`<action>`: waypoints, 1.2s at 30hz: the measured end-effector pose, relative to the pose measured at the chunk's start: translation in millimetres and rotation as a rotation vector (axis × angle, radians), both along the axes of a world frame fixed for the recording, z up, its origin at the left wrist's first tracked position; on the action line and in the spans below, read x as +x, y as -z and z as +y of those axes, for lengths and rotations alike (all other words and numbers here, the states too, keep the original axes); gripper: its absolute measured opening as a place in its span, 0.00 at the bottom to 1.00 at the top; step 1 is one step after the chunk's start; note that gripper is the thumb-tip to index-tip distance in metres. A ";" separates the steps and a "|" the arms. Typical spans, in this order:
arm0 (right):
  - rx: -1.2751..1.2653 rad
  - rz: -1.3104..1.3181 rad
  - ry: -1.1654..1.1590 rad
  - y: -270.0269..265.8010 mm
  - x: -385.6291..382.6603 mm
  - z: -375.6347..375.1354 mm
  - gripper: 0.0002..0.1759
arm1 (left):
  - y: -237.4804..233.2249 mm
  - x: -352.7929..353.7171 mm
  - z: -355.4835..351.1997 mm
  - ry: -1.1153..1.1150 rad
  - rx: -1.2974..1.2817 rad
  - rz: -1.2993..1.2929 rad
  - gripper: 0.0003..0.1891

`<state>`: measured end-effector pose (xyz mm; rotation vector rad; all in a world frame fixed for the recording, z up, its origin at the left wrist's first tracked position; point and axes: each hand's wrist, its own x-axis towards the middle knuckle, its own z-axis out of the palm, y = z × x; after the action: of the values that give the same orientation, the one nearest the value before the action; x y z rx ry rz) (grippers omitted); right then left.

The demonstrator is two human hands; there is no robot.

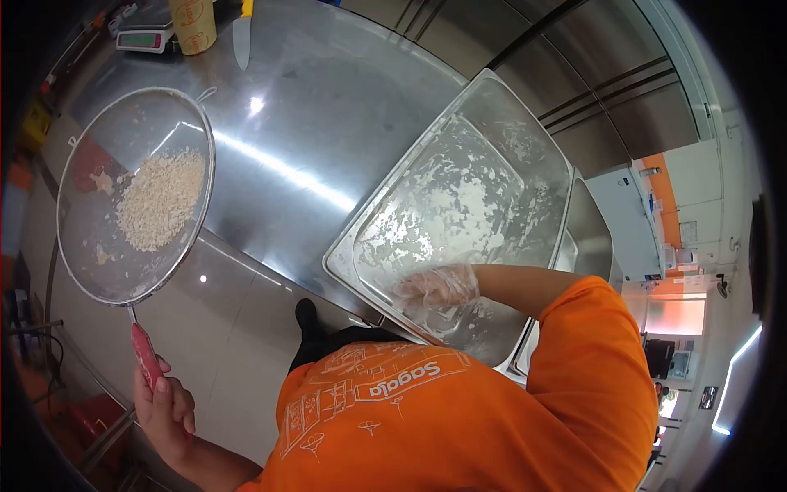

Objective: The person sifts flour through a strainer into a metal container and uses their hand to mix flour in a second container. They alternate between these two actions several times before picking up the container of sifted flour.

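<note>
My left hand (166,406) is wrapped round the red handle (147,356) of a large round mesh strainer (106,246). Pale crumbly lumps (164,199) lie in the strainer's mesh, which is held out at the left, beside the table's edge. My right hand (438,289), in a clear plastic glove, is down inside a deep metal tray (544,164), near its front end. White powder (471,201) is smeared over the tray's bottom and walls. The right fingers point down and are partly hidden by the crinkled glove, so whether they hold anything is unclear.
The steel table (311,107) bears a knife (242,37) with a yellow handle, a yellow patterned container (194,26) and a scale (143,39) at the back left. Another metal tray (592,217) stands right of the powdery one. Metal cabinet fronts (574,74) line the back.
</note>
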<state>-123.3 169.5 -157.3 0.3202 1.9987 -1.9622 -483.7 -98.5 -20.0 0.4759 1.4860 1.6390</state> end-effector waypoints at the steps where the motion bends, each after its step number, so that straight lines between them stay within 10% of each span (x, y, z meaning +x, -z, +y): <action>1: 0.160 -0.012 -0.038 1.1 4.1 -1.1 0.26 | -0.2 -3.2 7.1 0.021 0.015 -0.007 0.13; 8: 0.394 -0.247 -0.180 -31.8 3.0 4.0 0.19 | -11.2 -7.5 44.2 0.197 0.039 0.000 0.12; 14: 0.916 -0.076 -0.146 84.0 64.9 0.3 0.17 | -12.0 9.7 58.6 0.375 0.006 -0.046 0.11; 18: 1.161 -0.498 -0.289 -26.1 18.3 9.3 0.11 | -16.3 30.0 66.5 0.448 -0.046 -0.036 0.11; 20: -0.011 -0.531 0.646 -29.0 34.0 22.8 0.10 | -19.8 43.3 72.5 0.490 -0.073 -0.044 0.10; 23: -0.304 -0.307 1.045 -103.3 20.9 10.5 0.09 | -23.0 74.1 83.4 0.568 -0.090 -0.059 0.09; 30: -0.298 0.262 1.240 -195.5 117.5 -25.0 0.08 | -17.3 185.6 128.9 0.854 -0.078 -0.044 0.07; 36: 0.441 -0.035 1.314 -262.5 200.7 -46.0 0.06 | -25.8 313.0 142.9 1.183 0.005 -0.147 0.08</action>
<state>77.4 123.6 105.2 2.1849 2.3970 -1.9010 -170.7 44.4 5.8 0.9681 0.7730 0.6979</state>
